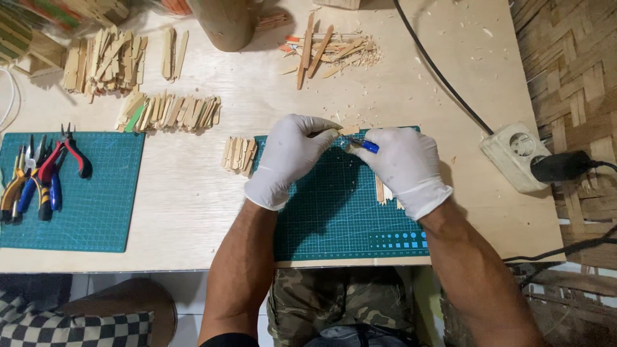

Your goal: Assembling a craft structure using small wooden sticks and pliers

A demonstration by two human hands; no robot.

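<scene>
— What are the two gloved hands doing?

— Both meet at the far edge of the green cutting mat [334,218] in front of the person. The left hand [287,157] is curled, its fingertips pinching a small flat wooden stick [347,130] down against the mat. The right hand [403,164] is closed around a blue-handled craft knife [365,146], whose tip points at that stick, just beside the left fingertips.

— What else lies on that mat?

— A couple of short stick pieces [380,191] show by the right wrist, partly hidden. A small bundle of sticks [239,155] sits at the mat's left edge, half on the wooden table [186,199].

— And the rest of the table?

— A second green mat [96,212] at the left edge carries pliers and cutters [45,173] with red, blue and yellow grips. Behind it, toward the far left corner, lie stacked piles of sticks [103,61] and a row of them [170,112]. Scraps and shavings [328,51] gather at the far edge. A white power socket [514,154] with a black plug [559,167] rests at the right edge.
</scene>
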